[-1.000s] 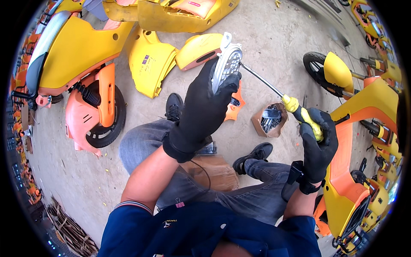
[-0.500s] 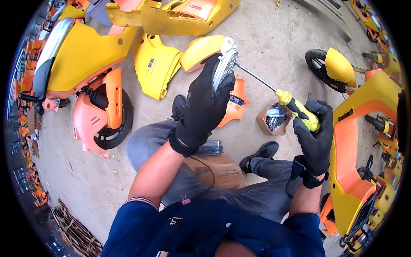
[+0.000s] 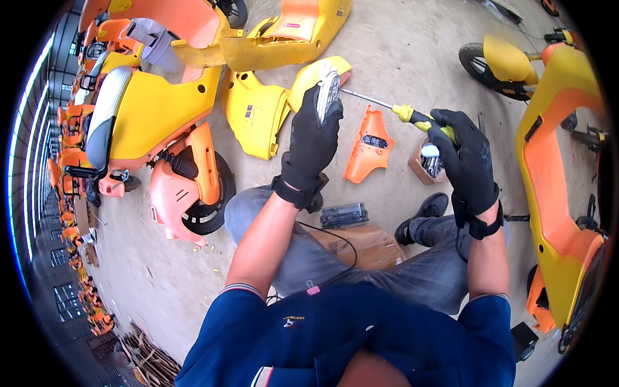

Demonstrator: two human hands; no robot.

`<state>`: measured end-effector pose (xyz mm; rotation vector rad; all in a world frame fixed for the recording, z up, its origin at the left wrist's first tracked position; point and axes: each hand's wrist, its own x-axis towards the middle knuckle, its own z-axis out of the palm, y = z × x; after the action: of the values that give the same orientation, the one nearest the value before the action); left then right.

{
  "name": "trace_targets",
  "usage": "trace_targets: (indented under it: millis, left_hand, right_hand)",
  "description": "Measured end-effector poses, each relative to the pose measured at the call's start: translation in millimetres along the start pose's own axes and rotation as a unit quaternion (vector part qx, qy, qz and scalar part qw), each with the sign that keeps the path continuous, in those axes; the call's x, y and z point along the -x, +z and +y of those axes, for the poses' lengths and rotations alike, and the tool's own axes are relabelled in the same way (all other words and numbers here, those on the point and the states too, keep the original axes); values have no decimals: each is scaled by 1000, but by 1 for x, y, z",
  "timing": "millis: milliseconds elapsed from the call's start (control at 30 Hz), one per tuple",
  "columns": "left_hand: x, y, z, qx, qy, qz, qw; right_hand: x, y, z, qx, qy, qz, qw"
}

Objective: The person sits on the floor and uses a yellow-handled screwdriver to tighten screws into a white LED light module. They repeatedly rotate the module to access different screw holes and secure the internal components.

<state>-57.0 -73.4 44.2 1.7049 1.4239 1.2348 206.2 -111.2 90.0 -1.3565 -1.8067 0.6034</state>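
Both my hands wear black gloves. My left hand [image 3: 311,145] is closed around a pale oval lamp unit [image 3: 328,95] with a white bracket, held up above the floor. In my right hand [image 3: 465,151] is a screwdriver [image 3: 405,113] with a yellow and black handle, its long shaft pointing left. The screwdriver's tip reaches the lamp's right edge; whether it sits on a screw cannot be made out. Beneath, on the floor, an orange panel [image 3: 361,157] with a small dark display lies between my hands. A small carton of metal parts [image 3: 422,169] stands partly behind my right hand.
Yellow body panels [image 3: 255,119] lie beyond my left hand. A yellow and orange scooter [image 3: 151,103] stands at left, another scooter body [image 3: 545,174] at right. Near my feet sit a brown cardboard box [image 3: 361,248] and a dark flat case [image 3: 343,215]. Sticks [image 3: 151,355] are piled lower left.
The view has shifted, so the surroundings appear farther right. My left hand has tilted the lamp, showing less of its face. The screwdriver lies closer to level, still at the lamp's edge.
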Motion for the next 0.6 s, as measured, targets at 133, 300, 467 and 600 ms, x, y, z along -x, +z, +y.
trace_targets:
  millis: [133,300,467,600]
  left_hand:
    - [0,3,4,32,-15,-14,999]
    - [4,-6,3,22,-16,-20,999]
    - [0,-11,7,29,22,1,999]
    - [-4,-18,4,-12,53,6,998]
  right_hand:
    - [2,1,10,-24,50,-10,998]
    - [5,2,-7,18,-1,-7,1000]
    - [1,3,-18,105,-64,10,992]
    - [-1,10,-11,150,-114,21,982]
